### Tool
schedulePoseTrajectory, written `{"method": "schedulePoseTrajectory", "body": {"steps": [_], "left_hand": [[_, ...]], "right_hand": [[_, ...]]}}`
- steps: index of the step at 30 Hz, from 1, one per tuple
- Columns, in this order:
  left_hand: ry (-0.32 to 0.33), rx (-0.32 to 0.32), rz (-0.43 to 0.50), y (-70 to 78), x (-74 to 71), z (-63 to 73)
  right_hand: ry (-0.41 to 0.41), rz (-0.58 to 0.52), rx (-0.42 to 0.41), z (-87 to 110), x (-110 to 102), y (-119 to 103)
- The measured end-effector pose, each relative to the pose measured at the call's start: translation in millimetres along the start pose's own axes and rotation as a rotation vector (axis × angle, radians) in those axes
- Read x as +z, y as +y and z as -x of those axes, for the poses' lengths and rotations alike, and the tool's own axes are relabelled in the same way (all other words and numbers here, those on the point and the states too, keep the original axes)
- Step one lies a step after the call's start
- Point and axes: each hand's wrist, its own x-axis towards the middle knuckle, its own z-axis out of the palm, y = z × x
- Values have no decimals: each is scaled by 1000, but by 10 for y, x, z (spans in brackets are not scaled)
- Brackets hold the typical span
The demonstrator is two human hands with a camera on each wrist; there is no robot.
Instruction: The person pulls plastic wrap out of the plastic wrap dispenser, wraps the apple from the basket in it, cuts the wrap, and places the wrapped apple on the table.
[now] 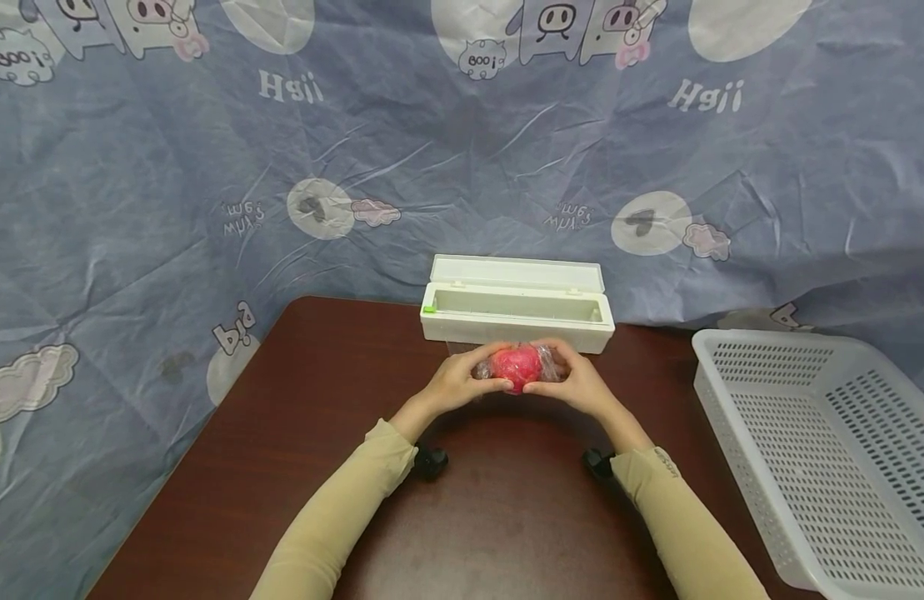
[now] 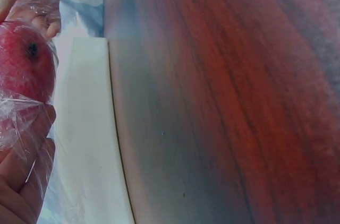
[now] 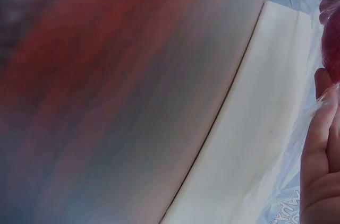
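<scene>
Red fruit [image 1: 517, 367] held in clear film [image 1: 547, 365]

From the left, the left hand [image 1: 457, 377] reaches over the desk [image 1: 319, 400], its grip grasping one side of the fruit, thumb on the near face and fingers beyond. The fruit is between both hands, just in front of a long white box [image 1: 517, 335] whose lid [image 1: 517, 271] stands up. The film covers it and bunches at either side. I'd smooth those bunches inward with even, gentle pressure and draw the loose ends snug against the skin; pushing harder from one side would probably make so round a thing turn or slip. The right hand [image 1: 579, 381] mirrors the left, its grip grasping the other side, film gathered by the fingers. Keeping both palms level seems wise. Farther right, well apart, is a perforated basket [image 1: 742, 442].
</scene>
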Motion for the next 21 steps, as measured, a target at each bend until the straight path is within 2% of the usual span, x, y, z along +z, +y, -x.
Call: {"method": "schedulePoseTrajectory", "body": {"steps": [9, 17, 21], "left_hand": [[-37, -47, 69, 41, -26, 19], [-51, -47, 66, 89, -69, 3], [-42, -24, 44, 147, -115, -19]], "right_hand": [[1, 33, 0, 27, 9, -50], [4, 1, -15, 22, -11, -70], [15, -14, 1, 19, -25, -105]]}}
